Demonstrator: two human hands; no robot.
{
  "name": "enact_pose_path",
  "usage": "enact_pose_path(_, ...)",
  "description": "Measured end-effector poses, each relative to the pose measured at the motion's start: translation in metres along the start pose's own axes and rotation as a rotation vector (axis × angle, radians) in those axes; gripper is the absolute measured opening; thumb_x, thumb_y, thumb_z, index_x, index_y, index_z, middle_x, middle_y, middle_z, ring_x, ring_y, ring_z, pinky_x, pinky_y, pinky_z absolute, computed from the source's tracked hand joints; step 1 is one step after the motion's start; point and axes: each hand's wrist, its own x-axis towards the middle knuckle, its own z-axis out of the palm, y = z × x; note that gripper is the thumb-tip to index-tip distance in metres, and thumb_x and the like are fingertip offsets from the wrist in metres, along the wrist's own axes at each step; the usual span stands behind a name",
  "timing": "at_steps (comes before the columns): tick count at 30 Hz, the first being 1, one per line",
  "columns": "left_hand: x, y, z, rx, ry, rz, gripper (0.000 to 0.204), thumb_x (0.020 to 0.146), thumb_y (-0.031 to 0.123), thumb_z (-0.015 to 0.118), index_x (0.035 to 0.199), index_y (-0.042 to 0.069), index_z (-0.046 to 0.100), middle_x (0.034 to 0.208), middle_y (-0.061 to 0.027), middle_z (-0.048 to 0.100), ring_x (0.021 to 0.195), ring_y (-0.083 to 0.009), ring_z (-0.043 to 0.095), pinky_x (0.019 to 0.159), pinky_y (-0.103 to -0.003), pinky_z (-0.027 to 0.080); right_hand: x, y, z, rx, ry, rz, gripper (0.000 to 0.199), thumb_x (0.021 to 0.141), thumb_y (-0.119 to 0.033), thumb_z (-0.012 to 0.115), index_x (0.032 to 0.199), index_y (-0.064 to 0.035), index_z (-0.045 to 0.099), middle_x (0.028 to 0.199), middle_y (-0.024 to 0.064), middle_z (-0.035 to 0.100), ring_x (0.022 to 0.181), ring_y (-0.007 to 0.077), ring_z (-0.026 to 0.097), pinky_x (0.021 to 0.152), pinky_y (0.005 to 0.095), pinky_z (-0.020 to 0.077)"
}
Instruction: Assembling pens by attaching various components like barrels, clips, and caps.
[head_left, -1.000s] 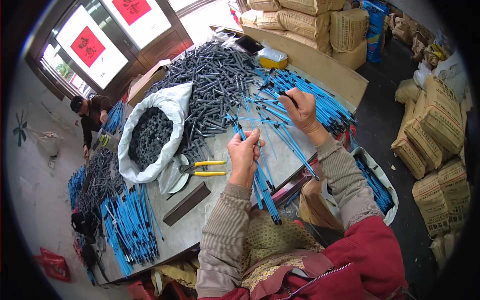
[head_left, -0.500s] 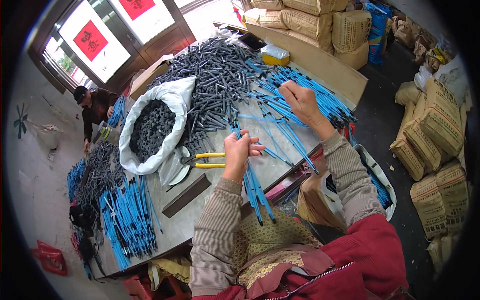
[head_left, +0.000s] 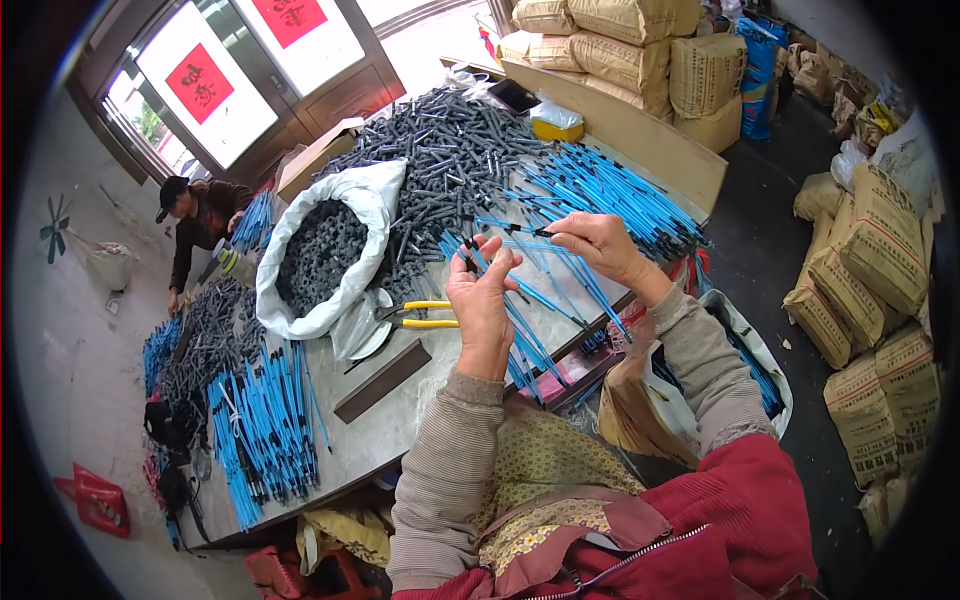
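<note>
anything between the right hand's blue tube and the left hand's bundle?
Nothing visible. The right hand pinches a blue tube by its dark tip, just above the table. The left hand grips the bundle close beside it, fingers raised. Only open air lies between them; the yellow pliers lie off to the left.

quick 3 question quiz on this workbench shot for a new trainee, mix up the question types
1. True or false: the left hand holds a bundle of blue rods upright over the table.
2. Multiple choice: the yellow-handled pliers lie (A) in the right hand, (B) on the table beside the white sack, (C) on the floor.
3. Fill in: the right hand pinches a single blue ____ by its dark tip.

Key: 1 true; 2 B; 3 rod.
</note>
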Motion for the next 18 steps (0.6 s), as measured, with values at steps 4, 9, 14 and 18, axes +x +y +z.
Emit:
enact_pose_path(4, -0.008, 0.001, 0.011, 0.025, -0.108, 0.025, 0.027, 0.09, 0.005, 0.074, 0.113, 0.002, 0.06, 0.099, -0.0138, 0.073, 0.074, -0.0151, 0.07, 0.056, -0.023, 0.048, -0.008, -0.006, -0.011, 0.163, -0.047, 0.021, 0.022, 0.095, -0.027, 0.07, 0.099, -0.0065, 0.077, 0.087, 0.0072, 0.074, 0.072, 0.0206, 0.069, 0.064, 0.0318, 0.0532)
enact_pose_path(9, -0.012, -0.002, 0.013, 0.146, -0.268, 0.007, 0.02, 0.093, 0.01, 0.074, 0.108, 0.004, 0.063, 0.094, -0.0096, 0.074, 0.078, -0.0146, 0.069, 0.058, -0.023, 0.047, -0.011, -0.016, -0.037, 0.43, -0.232, 0.355, 0.021, 0.098, -0.022, 0.068, 0.102, -0.0026, 0.076, 0.082, 0.0033, 0.072, 0.073, 0.0112, 0.064, 0.064, 0.029, 0.0514)
enact_pose_path(14, -0.024, 0.004, 0.034, 0.153, -0.272, 0.046, 0.012, 0.095, 0.012, 0.071, 0.102, 0.005, 0.065, 0.089, -0.006, 0.073, 0.075, -0.0109, 0.066, 0.062, -0.023, 0.047, -0.013, -0.013, -0.049, 0.588, -0.227, 0.365, 0.023, 0.1, -0.021, 0.064, 0.101, -0.0005, 0.075, 0.079, 0.0015, 0.07, 0.071, 0.008, 0.061, 0.063, 0.0286, 0.0508)
enact_pose_path(18, -0.023, 0.001, 0.035, 0.111, -0.245, 0.084, 0.011, 0.096, 0.014, 0.071, 0.102, 0.007, 0.064, 0.09, -0.0064, 0.073, 0.076, -0.012, 0.067, 0.066, -0.026, 0.049, -0.018, 0.002, -0.058, 0.542, -0.13, 0.332, 0.027, 0.101, -0.025, 0.064, 0.102, -0.0007, 0.074, 0.076, 0.0007, 0.066, 0.071, 0.008, 0.06, 0.066, 0.0247, 0.0495)
